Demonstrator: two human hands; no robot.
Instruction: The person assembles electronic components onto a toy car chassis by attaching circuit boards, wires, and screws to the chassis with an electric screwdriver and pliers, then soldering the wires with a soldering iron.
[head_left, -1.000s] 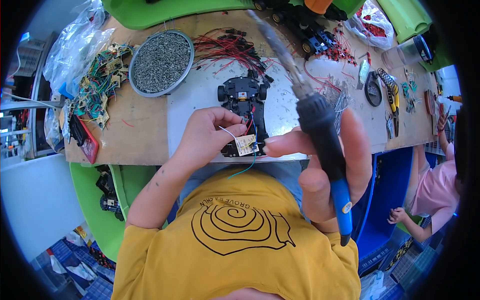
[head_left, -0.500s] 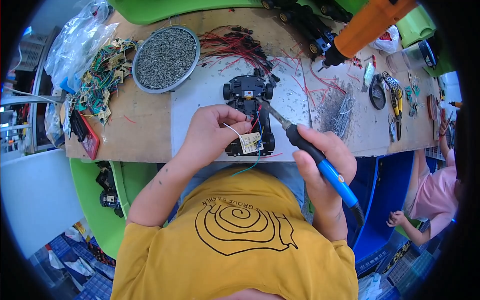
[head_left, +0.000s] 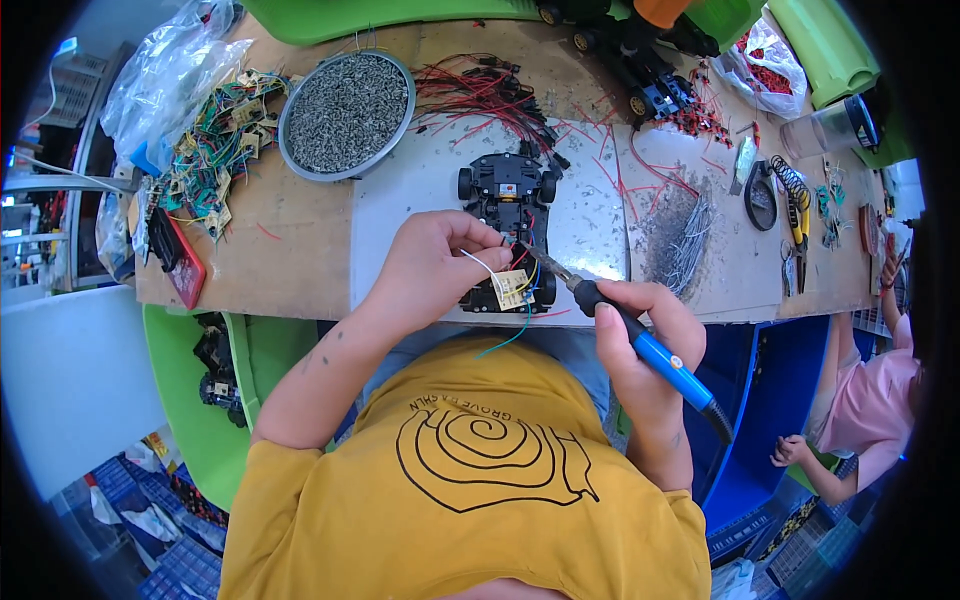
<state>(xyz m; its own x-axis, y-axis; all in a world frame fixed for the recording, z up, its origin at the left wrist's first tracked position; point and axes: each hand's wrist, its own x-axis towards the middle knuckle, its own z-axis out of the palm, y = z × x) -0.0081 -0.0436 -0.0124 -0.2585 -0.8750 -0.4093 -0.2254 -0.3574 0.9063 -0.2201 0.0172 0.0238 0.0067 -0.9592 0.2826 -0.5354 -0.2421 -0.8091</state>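
- Okay, right hand [head_left: 655,335]: fingers clamped on the blue handle of a soldering iron [head_left: 672,363], which slants up-left.
- Iron tip is right by the left fingertips; contact cannot be told.
- Left hand [head_left: 430,258]: thumb and forefinger pinched together over the chassis; too small to tell what's between them.
- Black toy-car chassis [head_left: 508,178]: front and centre of the tabletop [head_left: 300,285], on a white sheet [head_left: 380,220], wheels at its sides.
- Small tan circuit board [head_left: 513,290]: over the chassis's near end, tilted, with white, yellow, blue and green wires.
- Beyond the chassis: heap of red wires [head_left: 470,95].
- Far left: round tray [head_left: 410,105] full of small grey metal pieces [head_left: 345,115], beside a pile of wired boards [head_left: 225,150].
- Right side: yellow-handled pliers [head_left: 797,220], black ring-shaped item [head_left: 760,195].
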